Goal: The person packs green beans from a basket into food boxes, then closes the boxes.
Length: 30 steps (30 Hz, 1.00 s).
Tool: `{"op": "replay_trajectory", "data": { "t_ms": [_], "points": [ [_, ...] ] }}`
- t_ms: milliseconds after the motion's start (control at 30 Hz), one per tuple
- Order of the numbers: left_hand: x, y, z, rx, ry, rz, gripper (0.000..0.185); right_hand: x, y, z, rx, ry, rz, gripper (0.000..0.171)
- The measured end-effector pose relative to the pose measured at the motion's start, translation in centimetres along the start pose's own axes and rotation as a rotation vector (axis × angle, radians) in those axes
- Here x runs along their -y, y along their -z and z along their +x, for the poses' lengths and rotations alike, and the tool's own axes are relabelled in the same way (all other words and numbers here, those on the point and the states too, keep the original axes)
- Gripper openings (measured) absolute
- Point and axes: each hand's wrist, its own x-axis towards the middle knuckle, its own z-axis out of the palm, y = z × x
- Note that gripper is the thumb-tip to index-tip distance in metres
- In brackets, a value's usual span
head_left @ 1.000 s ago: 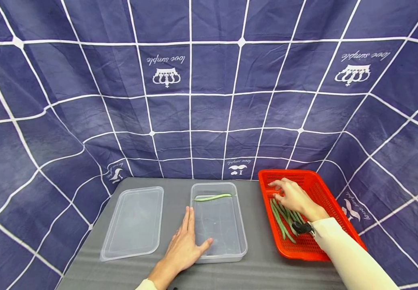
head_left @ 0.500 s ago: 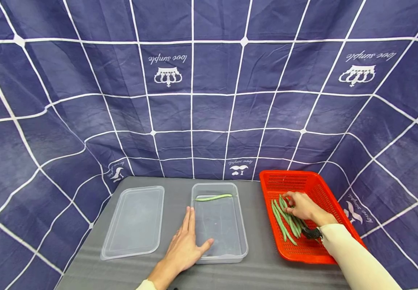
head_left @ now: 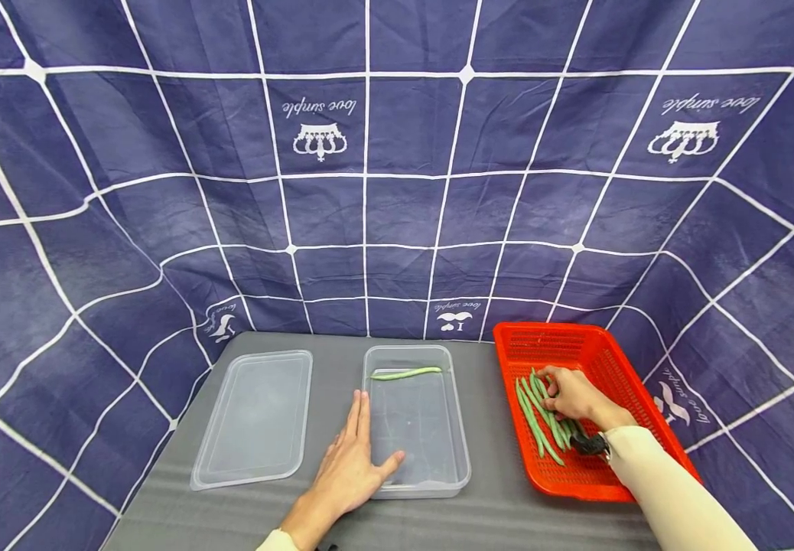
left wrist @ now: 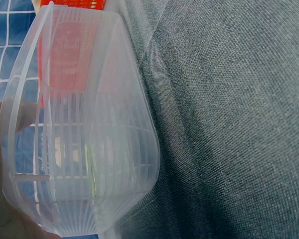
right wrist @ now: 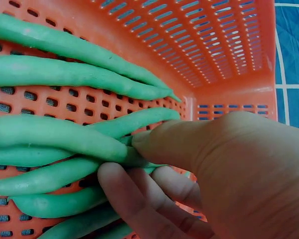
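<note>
My left hand (head_left: 349, 468) lies along the left side of a clear plastic container (head_left: 464, 451), fingers straight and thumb over the near part of its rim. One green bean (head_left: 405, 374) lies crosswise at the container's far end. On the right, several green beans (head_left: 529, 421) lie in a red plastic basket (head_left: 541, 484). My right hand (head_left: 579, 396) reaches into this basket. In the right wrist view, its thumb and forefinger pinch the end of a green bean (right wrist: 50, 133), with other beans below and beside it. The left wrist view shows the container's ribbed wall (left wrist: 104, 129) up close.
A clear flat lid (head_left: 255, 417) lies on the grey tabletop (head_left: 328, 360), left of the container. Blue cloth with white grid lines (head_left: 397, 214) hangs behind and at both sides. The basket stands close to the cloth on the right.
My right hand has come down from above the basket's far left part onto the green beans, shifting slightly right, and now pinches one. The left hand and container have stayed put.
</note>
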Motion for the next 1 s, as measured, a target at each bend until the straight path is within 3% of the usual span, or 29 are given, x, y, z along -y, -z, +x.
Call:
{"op": "replay_trajectory", "data": {
  "t_ms": [233, 667, 1000],
  "points": [
    [0.2, 0.3, 0.0, -0.004, 0.001, -0.001, 0.129, 0.4, 0.1, 0.0, -0.006, -0.008, 0.034, 0.058],
    [0.3, -0.1, -0.1, 0.009, 0.0, -0.009, 0.13, 1.4, 1.1, 0.1, -0.081, 0.072, -0.058, 0.06],
    [0.4, -0.1, 0.0, -0.002, -0.021, -0.015, 0.129, 4.1, 2.4, 0.0, -0.168, 0.159, -0.125, 0.06]
  ]
}}
